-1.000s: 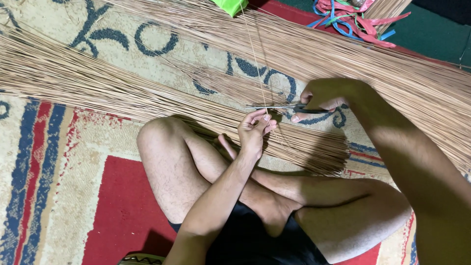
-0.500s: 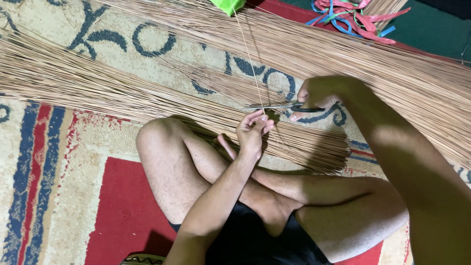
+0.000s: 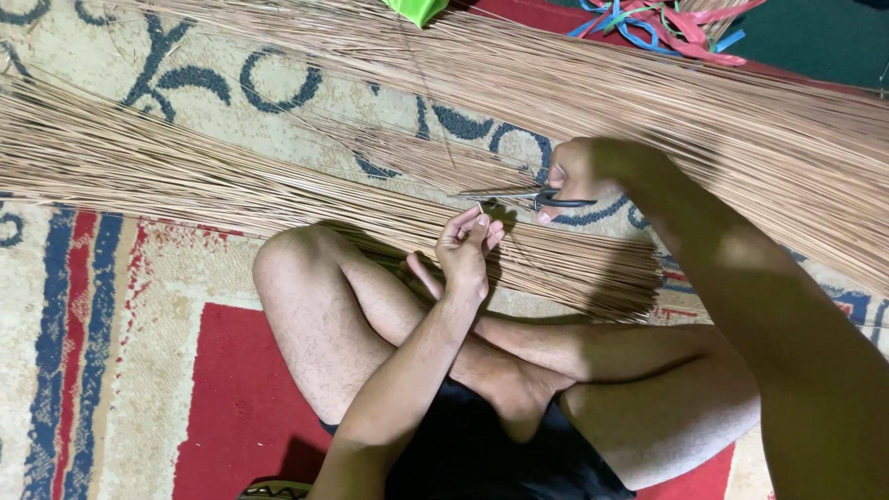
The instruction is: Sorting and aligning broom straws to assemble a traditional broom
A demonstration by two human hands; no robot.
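1. The person sits cross-legged on a patterned carpet (image 3: 111, 370), with long heaps of thin tan sticks (image 3: 231, 176) spread across it in front of the knees.
2. The left hand (image 3: 466, 248) is raised just past the knee, its fingertips pinched together on the end of one thin stick (image 3: 481, 209), which is almost too fine to make out against the heap.
3. The right hand (image 3: 583, 171) has its grip closed around the black handles of a pair of scissors (image 3: 532, 197). The blades point left toward the pinched stick, just above the left fingertips. I cannot tell whether the blades are apart or together.
4. It looks to me like the trimming step: one stick is singled out, held taut and brought to the blades.
5. I'd judge the next move calls for a steady left pinch while the blades meet squarely on that stick, clear of the fingertips.
6. A green bag (image 3: 417, 9) and a tangle of red and blue ribbons (image 3: 667, 23) lie at the far edge, beyond the sticks.
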